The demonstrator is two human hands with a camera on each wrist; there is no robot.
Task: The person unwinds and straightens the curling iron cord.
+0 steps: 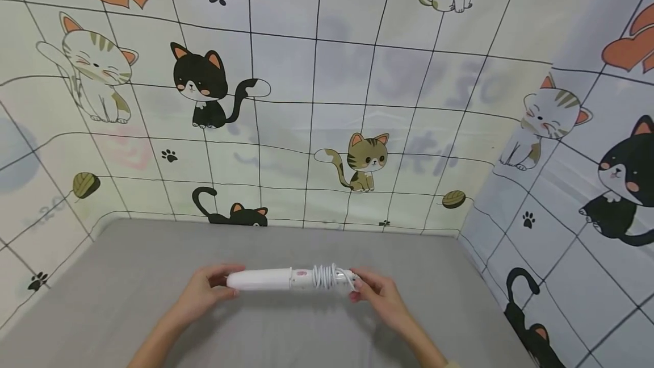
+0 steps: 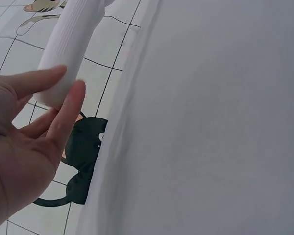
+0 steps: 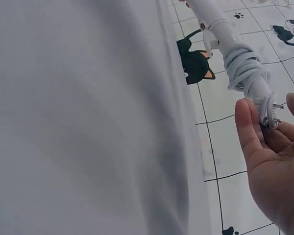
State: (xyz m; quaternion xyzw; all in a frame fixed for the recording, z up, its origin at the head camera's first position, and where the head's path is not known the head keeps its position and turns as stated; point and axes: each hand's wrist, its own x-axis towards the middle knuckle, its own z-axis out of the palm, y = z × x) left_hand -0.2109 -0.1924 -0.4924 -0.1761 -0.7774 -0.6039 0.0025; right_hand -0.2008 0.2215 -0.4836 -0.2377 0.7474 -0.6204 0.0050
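A white curling iron (image 1: 265, 280), a long rod with its cord (image 1: 323, 277) wound around one end, is held level above the grey surface. My left hand (image 1: 201, 294) pinches its smooth, thick end between thumb and fingers. In the left wrist view that barrel (image 2: 71, 49) shows fine lengthwise ridges. At the corded end, my right hand (image 1: 383, 299) holds the tip with its fingers. The right wrist view shows the cord loops (image 3: 246, 68), a metal prong by the fingertips, and a small lever (image 3: 210, 44) on the rod's side.
Grey cloth (image 1: 153, 249) covers the flat surface below. Behind it and at both sides rise walls of white sheeting (image 1: 286, 72), printed with grid lines, cats, paw prints and hearts.
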